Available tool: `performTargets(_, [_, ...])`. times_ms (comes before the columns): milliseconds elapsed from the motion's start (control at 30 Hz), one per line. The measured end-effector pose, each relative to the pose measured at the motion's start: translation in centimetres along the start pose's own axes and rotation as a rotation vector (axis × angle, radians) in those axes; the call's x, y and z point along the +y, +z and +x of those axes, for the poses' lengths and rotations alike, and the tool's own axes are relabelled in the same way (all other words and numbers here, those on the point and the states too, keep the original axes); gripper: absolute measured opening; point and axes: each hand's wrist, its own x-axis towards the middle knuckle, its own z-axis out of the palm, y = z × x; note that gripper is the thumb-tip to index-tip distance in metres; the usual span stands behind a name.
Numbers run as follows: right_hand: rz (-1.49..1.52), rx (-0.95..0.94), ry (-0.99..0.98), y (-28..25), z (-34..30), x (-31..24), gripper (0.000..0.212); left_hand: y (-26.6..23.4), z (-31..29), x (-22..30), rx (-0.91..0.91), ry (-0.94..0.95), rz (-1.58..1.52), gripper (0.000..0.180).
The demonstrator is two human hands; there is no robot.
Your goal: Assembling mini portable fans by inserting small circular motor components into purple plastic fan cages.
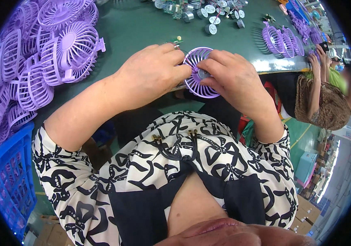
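Note:
At the table's near edge I hold a round purple fan guard [212, 93] tilted, with its ribbed inside showing. My left hand [155, 69] is closed, its thumb and finger pinching at the guard's left side near the hub. The fingers of my right hand [233, 77] are closed on a small silver motor [203, 74] at the guard's middle, partly hidden by the thumb. Just beyond my left knuckles shows a small circuit board [178, 40] with a pale yellow part; whether wires join it to the motor cannot be seen.
A big heap of purple fan guards [75, 45] covers the left, above a blue crate [13, 176]. Loose silver motors [211, 28] lie at the table's far side. More guards [273, 37] stand in a row to the right. Beyond them a co-worker [323, 98] sits at the table.

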Motion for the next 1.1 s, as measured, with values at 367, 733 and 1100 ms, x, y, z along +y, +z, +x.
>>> performTargets(367, [-0.016, 0.258, -0.151, 3.4, -4.4, 1.0, 0.056, -0.2, 0.3, -0.3, -0.052, 0.025, -0.055, 0.022])
performTargets(733, [0.021, 0.597, 0.23, 4.2, -6.0, 5.9, 0.046, -3.3, 0.8, -3.7, 0.123, -0.553, 0.77, 0.045])
performTargets(1100, [-0.101, 0.621, 0.433, 2.8, -6.9, 11.4, 0.033, -2.7, 2.8, -9.6, -0.168, -0.707, 0.833, 0.02])
